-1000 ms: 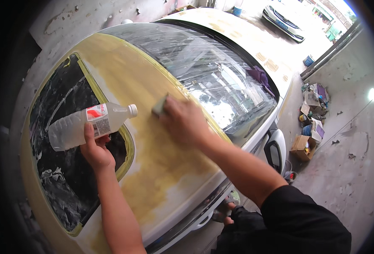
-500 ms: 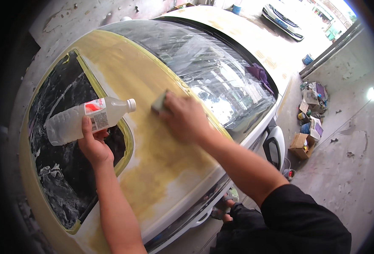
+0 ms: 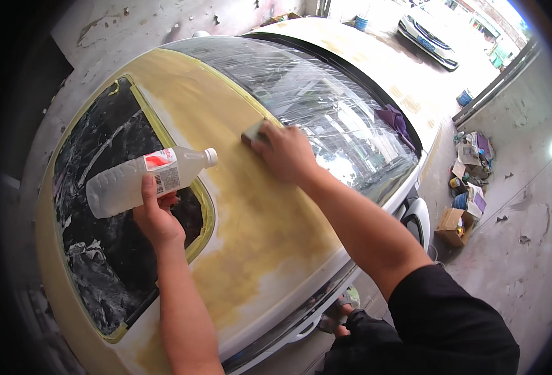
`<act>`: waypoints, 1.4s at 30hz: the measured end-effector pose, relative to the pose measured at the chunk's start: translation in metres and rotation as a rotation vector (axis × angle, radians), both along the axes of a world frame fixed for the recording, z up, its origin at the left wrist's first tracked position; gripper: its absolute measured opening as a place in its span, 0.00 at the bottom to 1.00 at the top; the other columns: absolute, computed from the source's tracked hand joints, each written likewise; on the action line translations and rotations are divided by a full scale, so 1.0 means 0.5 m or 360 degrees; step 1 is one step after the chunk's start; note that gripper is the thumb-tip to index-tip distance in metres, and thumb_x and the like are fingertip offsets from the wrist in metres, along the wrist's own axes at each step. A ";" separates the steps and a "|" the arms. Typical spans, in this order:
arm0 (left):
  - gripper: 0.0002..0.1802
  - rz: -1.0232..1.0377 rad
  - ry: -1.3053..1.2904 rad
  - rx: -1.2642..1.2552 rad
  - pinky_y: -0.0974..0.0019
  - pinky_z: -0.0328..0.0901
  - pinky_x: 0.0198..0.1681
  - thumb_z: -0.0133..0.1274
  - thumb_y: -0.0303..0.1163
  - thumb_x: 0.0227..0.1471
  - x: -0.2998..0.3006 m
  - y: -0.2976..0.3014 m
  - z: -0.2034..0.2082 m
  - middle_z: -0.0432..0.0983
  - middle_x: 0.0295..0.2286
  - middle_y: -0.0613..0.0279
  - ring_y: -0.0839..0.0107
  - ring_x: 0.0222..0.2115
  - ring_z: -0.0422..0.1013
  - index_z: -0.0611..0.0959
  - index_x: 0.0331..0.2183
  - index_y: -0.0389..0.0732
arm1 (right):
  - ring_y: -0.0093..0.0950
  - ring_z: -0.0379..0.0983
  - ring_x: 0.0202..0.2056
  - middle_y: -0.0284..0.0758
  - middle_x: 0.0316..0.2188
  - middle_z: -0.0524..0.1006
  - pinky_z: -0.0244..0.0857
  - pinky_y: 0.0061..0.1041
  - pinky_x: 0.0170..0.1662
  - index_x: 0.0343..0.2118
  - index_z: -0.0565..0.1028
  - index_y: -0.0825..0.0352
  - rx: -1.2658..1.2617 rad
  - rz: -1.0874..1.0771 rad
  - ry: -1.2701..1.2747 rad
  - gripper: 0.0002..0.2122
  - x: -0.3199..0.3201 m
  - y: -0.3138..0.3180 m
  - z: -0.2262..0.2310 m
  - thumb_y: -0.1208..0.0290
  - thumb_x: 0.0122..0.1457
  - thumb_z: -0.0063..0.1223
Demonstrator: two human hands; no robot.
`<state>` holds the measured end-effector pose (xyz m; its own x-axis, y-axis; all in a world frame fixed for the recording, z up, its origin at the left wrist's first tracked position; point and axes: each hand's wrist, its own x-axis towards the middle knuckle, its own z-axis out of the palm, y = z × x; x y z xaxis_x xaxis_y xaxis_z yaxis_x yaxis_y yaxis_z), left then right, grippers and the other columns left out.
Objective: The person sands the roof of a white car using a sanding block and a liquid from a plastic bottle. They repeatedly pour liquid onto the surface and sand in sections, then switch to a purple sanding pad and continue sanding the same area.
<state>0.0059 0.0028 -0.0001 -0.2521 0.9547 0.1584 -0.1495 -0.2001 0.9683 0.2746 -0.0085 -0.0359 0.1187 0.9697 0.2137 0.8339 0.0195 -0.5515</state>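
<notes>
My left hand [image 3: 159, 219] is closed round a clear plastic bottle [image 3: 123, 187] with a red and white label and a white cap. The bottle lies nearly level, cap toward the right, above the dark sunroof glass [image 3: 110, 262]. My right hand [image 3: 288, 153] grips a small grey-green sanding block [image 3: 251, 132], its fingers bent over it, against the car roof [image 3: 251, 219]. The roof is patchy yellow-brown and whitish. Yellow masking tape [image 3: 208, 219] edges the sunroof opening. How wet the roof is I cannot tell.
Beyond my right hand is the windshield [image 3: 326, 106], smeared with whitish streaks, with a purple cloth [image 3: 393, 122] at its far right corner. A side mirror [image 3: 417, 220] sticks out at the right. Cardboard boxes [image 3: 454, 226] and clutter line the right wall. Another white car [image 3: 427, 39] stands far right.
The view has shifted slightly, so the car sits a little further right and lower. My right hand and the sanding block have moved up the roof, nearer the windshield edge. The bottle stays held.
</notes>
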 end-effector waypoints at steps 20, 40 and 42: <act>0.30 0.0067 -0.0079 -0.0007 0.71 0.67 0.37 0.59 0.48 0.58 0.007 0.003 0.002 0.77 0.43 0.60 0.72 0.36 0.73 0.74 0.54 0.37 | 0.42 0.73 0.45 0.35 0.48 0.78 0.69 0.43 0.47 0.49 0.71 0.65 0.0212 0.0126 0.0022 0.20 -0.002 -0.121 -0.006 0.58 0.58 0.58; 0.29 0.0079 -0.0114 -0.0044 0.70 0.69 0.41 0.59 0.42 0.59 0.016 0.000 0.007 0.75 0.48 0.59 0.71 0.42 0.73 0.72 0.56 0.38 | 0.49 0.73 0.44 0.42 0.46 0.79 0.68 0.45 0.47 0.49 0.72 0.67 0.0401 -0.0016 -0.0198 0.19 0.050 -0.233 -0.029 0.60 0.60 0.57; 0.28 0.0100 -0.0127 -0.0074 0.70 0.69 0.41 0.59 0.42 0.59 0.015 -0.001 0.006 0.75 0.48 0.59 0.71 0.43 0.73 0.72 0.55 0.37 | 0.49 0.74 0.44 0.43 0.46 0.79 0.68 0.45 0.47 0.48 0.72 0.67 0.0262 -0.0027 -0.0084 0.18 0.047 -0.164 -0.026 0.60 0.61 0.56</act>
<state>0.0133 0.0022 0.0026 -0.3218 0.9424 0.0912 -0.2153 -0.1666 0.9622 0.2980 -0.0907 -0.0486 0.1190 0.9189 0.3760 0.8626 0.0919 -0.4975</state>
